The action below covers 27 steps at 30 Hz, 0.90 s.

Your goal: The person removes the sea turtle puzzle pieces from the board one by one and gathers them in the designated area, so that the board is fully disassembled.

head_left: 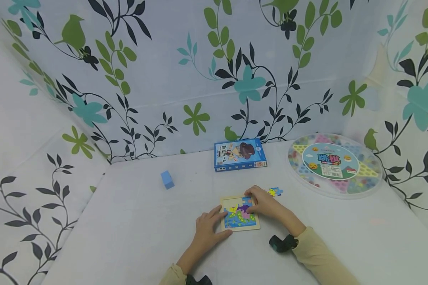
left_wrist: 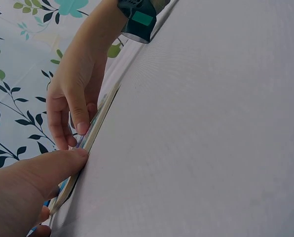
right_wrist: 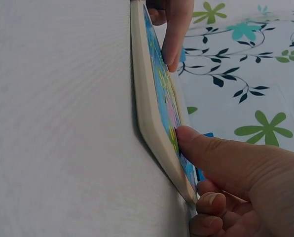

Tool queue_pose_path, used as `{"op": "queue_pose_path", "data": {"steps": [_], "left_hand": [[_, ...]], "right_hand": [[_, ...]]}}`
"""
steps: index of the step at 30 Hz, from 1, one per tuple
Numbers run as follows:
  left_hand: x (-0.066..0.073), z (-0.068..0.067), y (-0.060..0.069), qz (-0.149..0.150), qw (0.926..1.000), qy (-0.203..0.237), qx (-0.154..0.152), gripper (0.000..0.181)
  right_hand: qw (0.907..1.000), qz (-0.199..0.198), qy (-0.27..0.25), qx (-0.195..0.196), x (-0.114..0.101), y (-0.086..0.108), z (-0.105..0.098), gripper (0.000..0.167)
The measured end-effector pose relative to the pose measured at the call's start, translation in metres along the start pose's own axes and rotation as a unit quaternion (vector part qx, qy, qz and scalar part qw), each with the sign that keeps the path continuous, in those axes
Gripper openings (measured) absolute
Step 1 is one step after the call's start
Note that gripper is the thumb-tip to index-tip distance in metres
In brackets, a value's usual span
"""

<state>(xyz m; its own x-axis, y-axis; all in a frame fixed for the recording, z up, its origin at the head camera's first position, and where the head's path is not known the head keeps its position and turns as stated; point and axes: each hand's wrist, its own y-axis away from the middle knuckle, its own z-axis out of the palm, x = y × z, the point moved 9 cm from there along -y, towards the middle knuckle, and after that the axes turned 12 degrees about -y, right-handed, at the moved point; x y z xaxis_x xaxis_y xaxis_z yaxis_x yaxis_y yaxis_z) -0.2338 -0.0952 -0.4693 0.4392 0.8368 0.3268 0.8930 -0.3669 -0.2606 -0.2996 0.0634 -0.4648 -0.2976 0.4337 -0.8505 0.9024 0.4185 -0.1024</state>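
Observation:
A small jigsaw puzzle (head_left: 239,217) in a pale wooden frame lies on the white table, partly filled with bright blue, yellow, pink and purple pieces; bare tray shows at its upper left. My left hand (head_left: 207,229) holds the frame's lower left corner, thumb along the near edge and fingers at the left side. At the upper right, my right hand (head_left: 265,204) grips the frame's edge; its thumb (right_wrist: 201,145) presses on the picture while the other fingers curl beside the rim. A loose puzzle piece (head_left: 276,191), blue and yellow, lies just behind the right hand.
Behind the puzzle lies a blue game box (head_left: 240,155). A large round Chinese checkers set (head_left: 335,165) sits at the back right, and a small blue block (head_left: 167,179) at the left. A patterned cloth (head_left: 157,79) hangs along the table's back.

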Motion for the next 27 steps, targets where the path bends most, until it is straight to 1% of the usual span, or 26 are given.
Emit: {"op": "queue_pose_path", "data": {"steps": [4, 7, 11, 15, 20, 23, 27], "left_hand": [[-0.0003, 0.0004, 0.0002, 0.002, 1.0, -0.002, 0.004, 0.053], [-0.0002, 0.0004, 0.0001, 0.004, 1.0, -0.003, 0.006, 0.053], [-0.0004, 0.0007, -0.0002, 0.004, 1.0, -0.003, 0.006, 0.052], [-0.0004, 0.001, -0.0008, 0.004, 1.0, -0.007, 0.005, 0.053], [0.0001, 0.001, -0.0007, 0.008, 0.9999, -0.011, 0.009, 0.053], [0.0005, 0.0009, -0.0006, 0.009, 0.9998, -0.01, 0.011, 0.052], [0.0, 0.0008, -0.0007, 0.008, 0.9998, -0.01, 0.012, 0.053]], "right_hand": [[1.0, -0.005, 0.001, 0.0, -0.0006, 0.0, 0.0002, 0.046], [0.9998, -0.016, 0.007, -0.003, -0.0019, -0.0002, 0.0004, 0.046], [0.9994, -0.025, 0.014, -0.018, -0.0024, -0.0005, 0.0024, 0.041], [0.9994, -0.022, 0.014, -0.025, -0.0014, -0.0003, 0.0035, 0.036], [0.9994, -0.027, 0.014, -0.019, -0.003, 0.0011, 0.0026, 0.04], [0.9991, -0.03, 0.011, -0.027, -0.0045, 0.0014, 0.0035, 0.041], [0.9986, -0.029, 0.021, -0.038, -0.0049, 0.0012, 0.0055, 0.042]]}}
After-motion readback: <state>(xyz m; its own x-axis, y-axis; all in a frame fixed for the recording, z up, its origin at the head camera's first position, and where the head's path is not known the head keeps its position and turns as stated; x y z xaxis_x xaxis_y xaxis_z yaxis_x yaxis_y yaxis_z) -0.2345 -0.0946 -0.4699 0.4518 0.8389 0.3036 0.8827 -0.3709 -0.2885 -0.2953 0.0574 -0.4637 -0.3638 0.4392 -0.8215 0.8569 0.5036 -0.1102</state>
